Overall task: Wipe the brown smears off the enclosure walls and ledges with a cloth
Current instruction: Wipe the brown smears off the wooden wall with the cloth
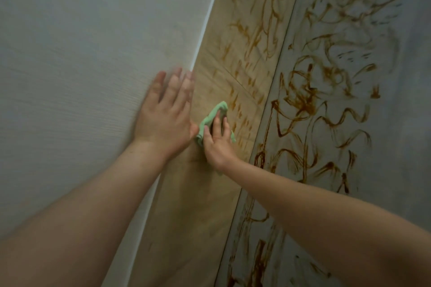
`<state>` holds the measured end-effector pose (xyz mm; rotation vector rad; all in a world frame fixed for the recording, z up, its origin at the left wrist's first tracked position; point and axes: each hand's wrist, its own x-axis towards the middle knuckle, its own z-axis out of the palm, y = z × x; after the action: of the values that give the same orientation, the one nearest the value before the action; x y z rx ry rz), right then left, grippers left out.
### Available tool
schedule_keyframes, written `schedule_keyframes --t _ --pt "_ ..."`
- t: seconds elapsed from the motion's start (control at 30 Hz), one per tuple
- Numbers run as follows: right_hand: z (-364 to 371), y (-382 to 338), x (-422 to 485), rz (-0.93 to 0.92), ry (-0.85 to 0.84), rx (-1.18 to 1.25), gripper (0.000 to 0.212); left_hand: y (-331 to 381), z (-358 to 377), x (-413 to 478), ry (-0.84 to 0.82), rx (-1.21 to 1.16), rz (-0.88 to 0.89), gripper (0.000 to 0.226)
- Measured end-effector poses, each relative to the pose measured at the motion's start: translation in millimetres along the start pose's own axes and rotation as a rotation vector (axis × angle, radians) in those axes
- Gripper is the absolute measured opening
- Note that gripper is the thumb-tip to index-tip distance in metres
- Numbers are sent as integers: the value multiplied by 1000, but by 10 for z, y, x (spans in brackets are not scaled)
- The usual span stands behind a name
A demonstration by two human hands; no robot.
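Just beside the spread left hand [163, 121], the right hand [218, 144] presses the cloth [217, 109], fingers flat.

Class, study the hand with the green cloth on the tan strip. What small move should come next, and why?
Probably slide the crumpled green cloth a little further up the tan wood-grain strip. The right hand presses it there, brown smears lie just beyond it, and the strip nearer the person already looks mostly clean.
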<state>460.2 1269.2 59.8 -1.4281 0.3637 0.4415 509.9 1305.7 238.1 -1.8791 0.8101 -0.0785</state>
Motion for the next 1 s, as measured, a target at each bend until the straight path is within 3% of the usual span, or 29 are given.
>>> schedule_keyframes --t 0.2,0.53,0.77,0.87,0.93,1.0 --pt "-268 189 584 12 123 90 64 56 119 476 -5 48 -71 92" --pt "-318 1084 1626 417 350 364 58 83 221 511 29 55 -24 86" --pt "-420 1695 1957 598 371 511 63 88 294 543 68 3 -58 86" --pt "-106 2101 1862 691 298 594 75 110 265 538 52 -11 -58 86" --pt "121 2601 2031 719 294 693 102 107 248 526 51 -5 -43 85" --pt "125 2334 1852 783 324 705 106 103 241 523 58 12 -41 85"
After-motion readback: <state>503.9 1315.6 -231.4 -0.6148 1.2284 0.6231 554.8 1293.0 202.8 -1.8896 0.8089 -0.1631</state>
